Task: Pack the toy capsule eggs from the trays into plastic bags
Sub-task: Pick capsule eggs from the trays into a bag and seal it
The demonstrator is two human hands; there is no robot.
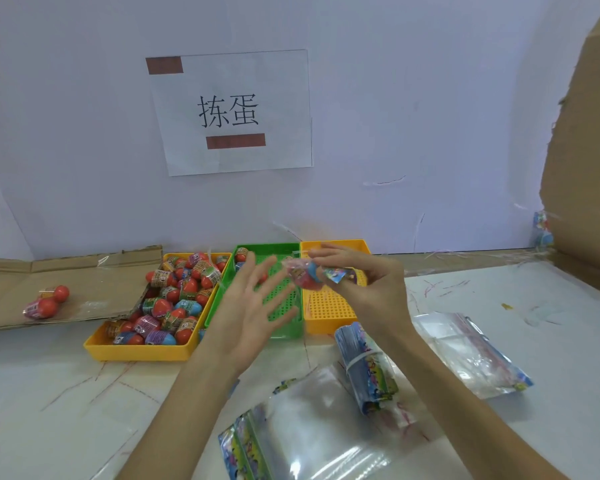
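My right hand (368,282) pinches a small plastic bag with capsule eggs (309,275) inside, held up above the green tray (253,317) and the right yellow tray (326,306). Just left of the bag hovers my left hand (253,303), fingers spread, palm toward the bag, holding nothing. The left yellow tray (136,348) is heaped with several red, blue and purple capsule eggs (177,292). One or two eggs lie at the far end of the green tray. A packed bag of eggs (47,301) rests on the cardboard at the left.
Empty clear bags lie in front of me (312,427) and to the right (468,355). A banded bundle of bags (368,368) stands between them. Flat cardboard (66,282) covers the left of the table; a cardboard wall (582,168) rises at the right. A paper sign (229,112) hangs on the back wall.
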